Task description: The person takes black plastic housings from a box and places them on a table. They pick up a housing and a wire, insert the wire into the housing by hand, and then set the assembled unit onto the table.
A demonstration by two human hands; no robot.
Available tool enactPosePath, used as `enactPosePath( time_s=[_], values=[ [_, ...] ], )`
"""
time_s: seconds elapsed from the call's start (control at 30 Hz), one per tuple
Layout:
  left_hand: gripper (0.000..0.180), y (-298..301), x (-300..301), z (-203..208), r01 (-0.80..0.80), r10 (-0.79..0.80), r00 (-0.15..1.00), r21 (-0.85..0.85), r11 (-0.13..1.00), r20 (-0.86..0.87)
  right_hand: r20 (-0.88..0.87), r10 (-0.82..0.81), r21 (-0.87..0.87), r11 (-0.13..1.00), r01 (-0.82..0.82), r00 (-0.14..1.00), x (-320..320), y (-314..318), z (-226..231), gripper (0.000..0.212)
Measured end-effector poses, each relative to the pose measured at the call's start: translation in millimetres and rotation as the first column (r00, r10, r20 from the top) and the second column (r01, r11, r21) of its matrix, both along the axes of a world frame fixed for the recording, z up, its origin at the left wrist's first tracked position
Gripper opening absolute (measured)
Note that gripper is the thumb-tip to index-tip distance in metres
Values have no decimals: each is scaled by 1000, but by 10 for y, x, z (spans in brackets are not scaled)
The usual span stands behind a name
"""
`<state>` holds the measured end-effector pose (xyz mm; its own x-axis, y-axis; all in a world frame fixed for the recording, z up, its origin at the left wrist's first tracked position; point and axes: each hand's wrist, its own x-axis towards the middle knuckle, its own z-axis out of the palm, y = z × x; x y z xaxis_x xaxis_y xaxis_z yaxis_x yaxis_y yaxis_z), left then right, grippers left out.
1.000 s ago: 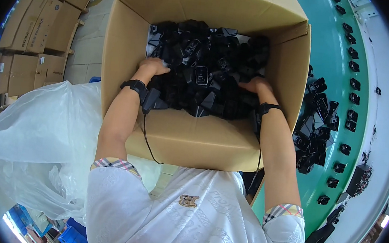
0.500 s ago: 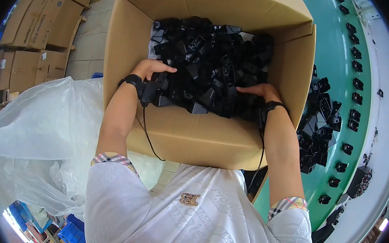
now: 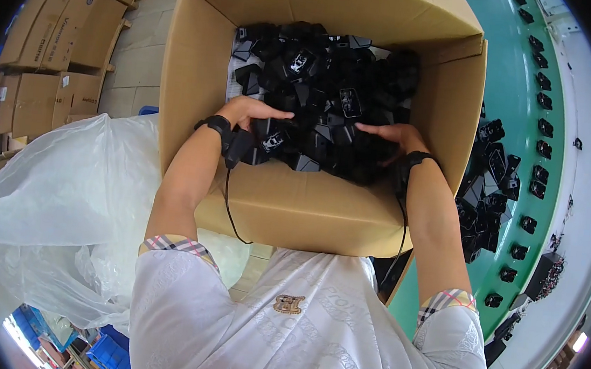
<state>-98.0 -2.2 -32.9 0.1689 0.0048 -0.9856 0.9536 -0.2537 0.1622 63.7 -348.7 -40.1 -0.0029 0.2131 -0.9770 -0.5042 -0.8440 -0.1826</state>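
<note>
Black parts (image 3: 320, 130) lie btwn L fingers (image 3: 276, 114) & R fingers (image 3: 372, 129).

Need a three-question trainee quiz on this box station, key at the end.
1. True or false: the left hand and the right hand are both inside the open cardboard box.
2. Multiple choice: from the person's view, on which side of the box is the translucent plastic sheeting?
A) left
B) right
C) far side
3. Fill in: to the right of the box, a pile of black housings and a row of more lie on a ____ surface.

Key: 1 true; 2 A; 3 green.
</note>
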Motion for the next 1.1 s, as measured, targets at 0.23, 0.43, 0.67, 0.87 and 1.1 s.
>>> enactPosePath(
  time_s=[0.23,0.43,0.67,0.87,1.1],
  values=[
    [133,-212,55,66,232,-226,962,-19,973,154,93,129,-158,981,-113,987,-68,87,-12,136],
    [122,-207,74,227,216,-194,966,-123,969,171,65,287,-125,953,-277,956,-147,346,192,143],
    [121,-433,-1,273,125,-92,975,-153,980,204,-71,178,178,970,-164,981,-350,458,311,130],
    [115,-323,-20,71,-57,93,993,-386,921,76,86,112,204,971,-128,990,-540,614,430,119],
    [111,-609,-35,219,-93,143,986,-420,903,87,-24,-53,228,972,57,998,-598,620,134,88]
  ],
)
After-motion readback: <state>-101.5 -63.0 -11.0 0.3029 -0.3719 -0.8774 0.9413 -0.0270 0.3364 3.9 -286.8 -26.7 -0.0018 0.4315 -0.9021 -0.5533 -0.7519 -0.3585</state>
